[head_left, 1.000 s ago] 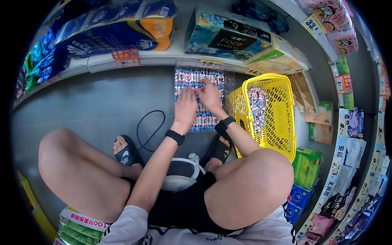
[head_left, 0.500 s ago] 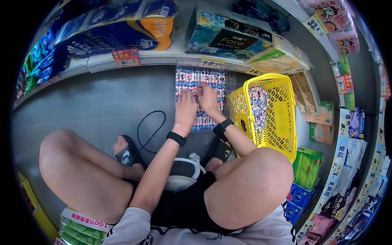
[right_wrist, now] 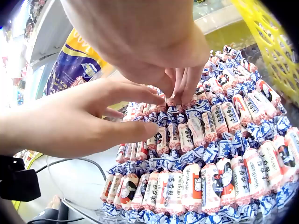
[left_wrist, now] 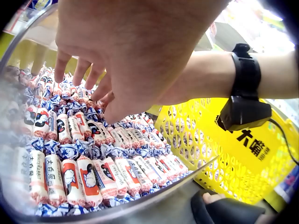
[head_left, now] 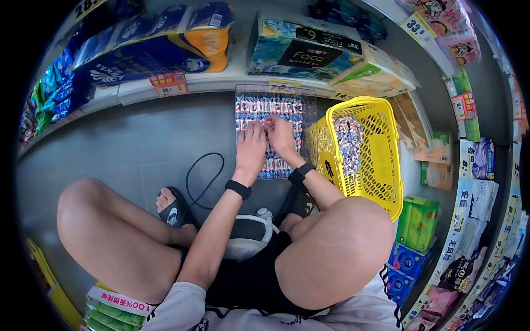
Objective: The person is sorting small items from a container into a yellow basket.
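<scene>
A clear bin on the floor holds rows of wrapped candies, white with blue twisted ends. Relaxed, slightly bent fingers of the left hand rest on the upper-middle rows. Beside it the right hand bends down, its thumb and fingertips together on a candy. In the right wrist view, the right hand pinches a candy at its end, near the left hand's fingertips. The left wrist view has the left hand above the neat rows.
Right of the bin stands a yellow basket with loose candies. Shelves with tissue packs run behind and along the right. A black cable lies on the floor near the person's sandalled foot.
The right hand has shifted slightly down within the bin, nearer the left fingertips. The left hand stays almost where it was. The head view has moved slightly.
</scene>
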